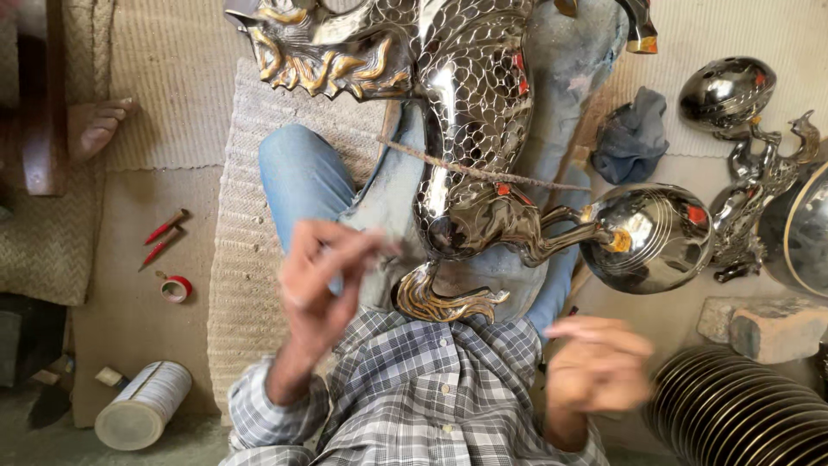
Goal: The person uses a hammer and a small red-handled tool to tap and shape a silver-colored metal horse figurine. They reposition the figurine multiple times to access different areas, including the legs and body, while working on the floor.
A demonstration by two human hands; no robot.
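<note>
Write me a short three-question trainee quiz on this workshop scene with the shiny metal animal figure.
1. True or false: the left hand grips the polished silver metal animal figure with scale pattern and gold trim.
2. What lies nearest the two red-handled tools on the tan mat?
A. a red tape roll
B. a blue crumpled cloth
C. a grey stone block
3. Fill in: the figure's front legs rest on a shiny metal ____.

Key
1. False: it hangs blurred just beside the figure, as does the right hand.
2. A
3. ball
</note>
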